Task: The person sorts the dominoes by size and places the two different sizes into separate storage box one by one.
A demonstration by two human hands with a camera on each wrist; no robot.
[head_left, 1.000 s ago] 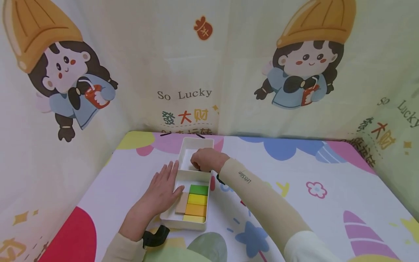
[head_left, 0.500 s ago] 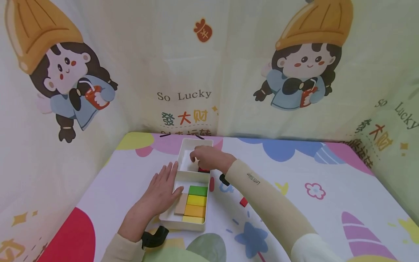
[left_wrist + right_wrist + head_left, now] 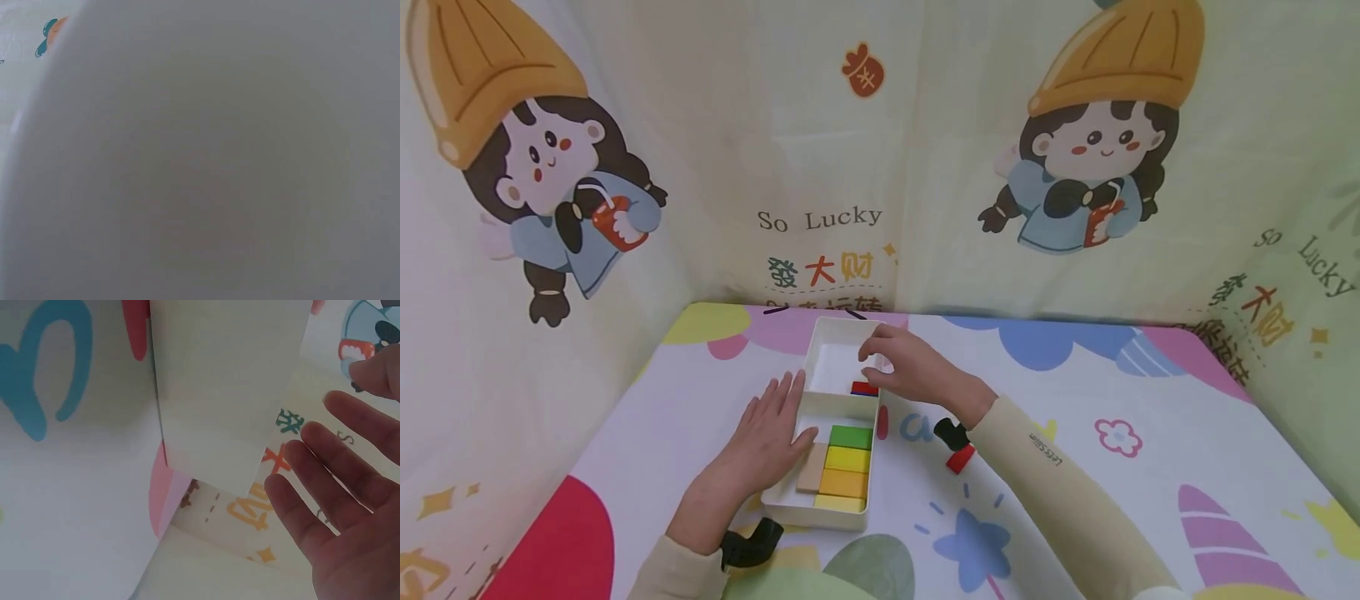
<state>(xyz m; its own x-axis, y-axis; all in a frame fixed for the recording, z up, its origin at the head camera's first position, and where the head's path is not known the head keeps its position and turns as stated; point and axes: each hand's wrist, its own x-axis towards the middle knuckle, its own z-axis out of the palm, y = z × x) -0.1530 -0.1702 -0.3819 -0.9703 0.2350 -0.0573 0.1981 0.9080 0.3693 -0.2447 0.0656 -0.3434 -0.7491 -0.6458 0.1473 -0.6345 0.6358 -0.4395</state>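
A white tray with two sections, or two trays end to end, stands before me. Its near part (image 3: 816, 518) holds a green block (image 3: 852, 436), a yellow block (image 3: 847, 459), an orange block (image 3: 842, 482), a pale yellow block (image 3: 838, 502) and a tan block (image 3: 811, 468). In the far part (image 3: 832, 354) lies a red block (image 3: 864, 388) with a blue edge beneath it. Fingers straight, my left hand (image 3: 760, 446) rests along the left rim. Over the far part's right wall hovers my right hand (image 3: 913, 362), holding nothing; the right wrist view shows its fingers (image 3: 340, 481) spread apart.
Another red block (image 3: 960, 459) lies on the patterned tabletop (image 3: 1045, 517), right of the tray and close to my right wrist. A printed curtain (image 3: 940, 208) hangs behind the table. A blurred grey surface (image 3: 206, 156) fills most of the left wrist view.
My right hand has come up and right out of the far part, and its fingers have opened. This uncovers the red block there and the one on the table. My left hand stays put.
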